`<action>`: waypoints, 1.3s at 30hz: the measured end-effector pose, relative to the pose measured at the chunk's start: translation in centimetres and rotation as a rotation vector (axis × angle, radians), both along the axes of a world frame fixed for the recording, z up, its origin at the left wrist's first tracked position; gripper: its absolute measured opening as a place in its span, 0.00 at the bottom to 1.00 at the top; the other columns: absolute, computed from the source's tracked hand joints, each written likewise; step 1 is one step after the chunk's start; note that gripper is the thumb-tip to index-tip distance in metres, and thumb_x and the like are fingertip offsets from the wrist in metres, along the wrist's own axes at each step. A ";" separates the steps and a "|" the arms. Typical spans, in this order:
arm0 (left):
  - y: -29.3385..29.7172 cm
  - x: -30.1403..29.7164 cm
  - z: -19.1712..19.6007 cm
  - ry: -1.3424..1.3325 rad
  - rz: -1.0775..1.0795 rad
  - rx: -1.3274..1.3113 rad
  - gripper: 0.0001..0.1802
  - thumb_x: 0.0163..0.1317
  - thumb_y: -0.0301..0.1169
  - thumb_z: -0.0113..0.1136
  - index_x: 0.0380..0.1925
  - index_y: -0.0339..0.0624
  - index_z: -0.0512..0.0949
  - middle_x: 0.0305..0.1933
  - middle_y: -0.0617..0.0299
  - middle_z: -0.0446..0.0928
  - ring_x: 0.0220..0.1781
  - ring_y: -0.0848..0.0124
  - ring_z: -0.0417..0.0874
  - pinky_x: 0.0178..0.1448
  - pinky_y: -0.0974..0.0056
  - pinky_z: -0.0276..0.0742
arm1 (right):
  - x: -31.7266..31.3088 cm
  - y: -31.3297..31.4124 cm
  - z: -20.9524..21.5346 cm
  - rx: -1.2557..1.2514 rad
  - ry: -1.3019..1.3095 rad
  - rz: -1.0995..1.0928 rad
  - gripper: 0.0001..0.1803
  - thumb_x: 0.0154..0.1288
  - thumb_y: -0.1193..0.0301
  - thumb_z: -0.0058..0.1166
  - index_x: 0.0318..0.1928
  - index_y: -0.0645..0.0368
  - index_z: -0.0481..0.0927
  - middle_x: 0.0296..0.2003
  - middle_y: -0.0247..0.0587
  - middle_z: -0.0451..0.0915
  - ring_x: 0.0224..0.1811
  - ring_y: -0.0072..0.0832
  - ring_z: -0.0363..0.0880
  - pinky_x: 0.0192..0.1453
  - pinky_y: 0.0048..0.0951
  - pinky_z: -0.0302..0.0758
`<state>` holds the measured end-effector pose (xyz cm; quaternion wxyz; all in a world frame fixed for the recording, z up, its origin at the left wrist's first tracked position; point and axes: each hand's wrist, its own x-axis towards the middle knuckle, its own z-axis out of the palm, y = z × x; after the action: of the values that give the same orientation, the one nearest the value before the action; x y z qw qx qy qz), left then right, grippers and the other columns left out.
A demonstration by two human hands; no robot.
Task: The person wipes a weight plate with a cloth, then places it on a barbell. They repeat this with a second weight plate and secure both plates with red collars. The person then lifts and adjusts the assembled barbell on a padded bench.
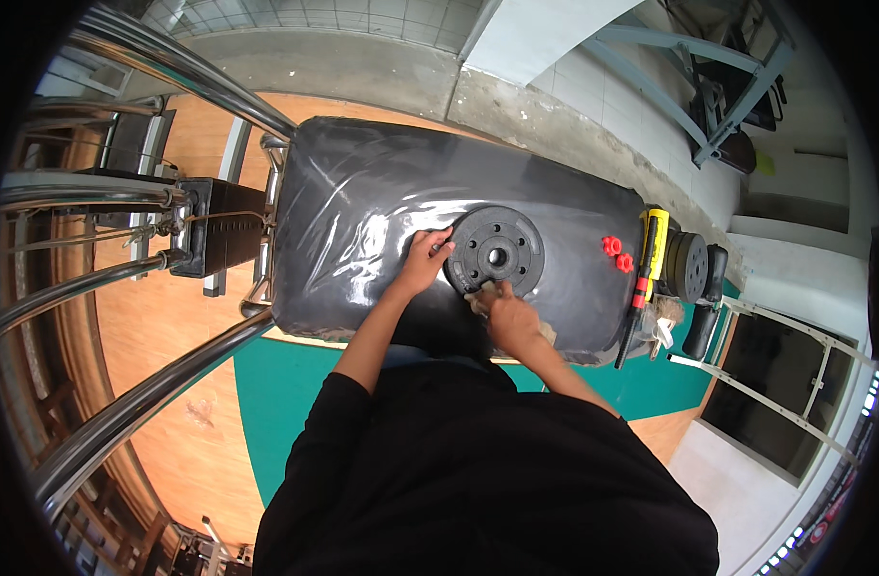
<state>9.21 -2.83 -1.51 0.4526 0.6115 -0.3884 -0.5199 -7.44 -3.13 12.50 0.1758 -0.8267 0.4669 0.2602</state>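
Note:
A round black weight plate (520,238) with a ring of small holes and a centre bore lies flat on the padded black bench (363,163). At its left rim, my left hand (426,261) has bent fingers gripping the edge. My right hand (512,319) is closed on a pale, crumpled cloth (486,294), pressed to the plate's near edge. The fingers around the cloth partly hide it. Two red star-shaped nuts (617,253) sit on the bench to the right of the plate.
At the bench's right end are a yellow, red and black bar (653,252), more dark weight plates (687,267) and black foam rollers (700,331). Chrome tubes (161,374) run along the left. A white metal frame (785,389) stands at far right.

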 end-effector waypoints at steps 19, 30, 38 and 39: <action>-0.3 -0.4 -0.4 -0.005 0.030 0.002 0.18 0.63 0.35 0.59 0.53 0.47 0.76 0.43 0.60 0.69 0.38 0.74 0.70 0.47 0.69 0.71 | 4.6 -0.1 -4.2 -0.270 0.040 0.125 0.16 0.63 0.69 0.47 0.52 0.49 0.76 0.54 0.49 0.66 0.38 0.37 0.78 0.35 0.33 0.80; -0.3 -0.4 0.2 -0.008 0.055 0.047 0.18 0.62 0.35 0.59 0.52 0.48 0.77 0.42 0.61 0.68 0.34 0.75 0.69 0.43 0.70 0.71 | 0.2 -4.2 2.0 0.116 -0.040 -0.136 0.25 0.58 0.73 0.52 0.59 0.47 0.71 0.58 0.51 0.66 0.49 0.46 0.78 0.48 0.38 0.77; -0.4 -0.4 -0.3 -0.035 0.046 -0.045 0.17 0.63 0.34 0.58 0.53 0.48 0.77 0.42 0.62 0.67 0.33 0.76 0.68 0.42 0.71 0.70 | 1.7 0.6 -4.4 -0.486 -0.166 0.165 0.27 0.57 0.72 0.49 0.58 0.38 0.73 0.59 0.35 0.68 0.45 0.36 0.72 0.41 0.34 0.76; -0.6 -0.4 -0.1 -0.033 0.053 -0.037 0.17 0.63 0.34 0.58 0.53 0.48 0.77 0.42 0.62 0.67 0.33 0.76 0.68 0.42 0.71 0.70 | 0.2 1.4 -4.0 -0.465 -0.185 0.155 0.27 0.56 0.72 0.49 0.59 0.37 0.73 0.59 0.34 0.68 0.45 0.35 0.72 0.41 0.33 0.76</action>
<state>8.83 -3.42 -1.65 0.4711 0.6215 -0.3890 -0.4904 -7.23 -1.70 8.50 0.0026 -0.8986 0.4312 0.0817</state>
